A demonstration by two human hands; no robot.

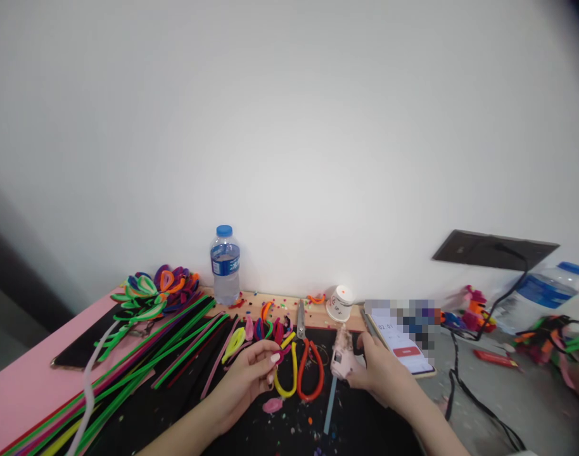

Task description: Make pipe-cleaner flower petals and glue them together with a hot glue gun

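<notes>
My left hand (249,377) is low in the middle, its fingertips pinched on a small magenta pipe-cleaner piece (279,356). Just right of it lie scissors (305,364) with one yellow and one orange handle. My right hand (379,373) is closed round a pale pink fuzzy object (341,358), from which a light blue stick (330,405) hangs down onto the black mat (356,424). A phone (406,348) with a lit screen lies right behind my right hand. A small pink scrap (273,405) rests on the mat below my left hand.
Long green, pink and white pipe cleaners (151,354) fan out at the left, with bent coloured loops (156,288) behind them. A water bottle (225,266) and a paper cup (339,303) stand by the wall. A black cable (460,386) and another bottle (541,291) are at the right.
</notes>
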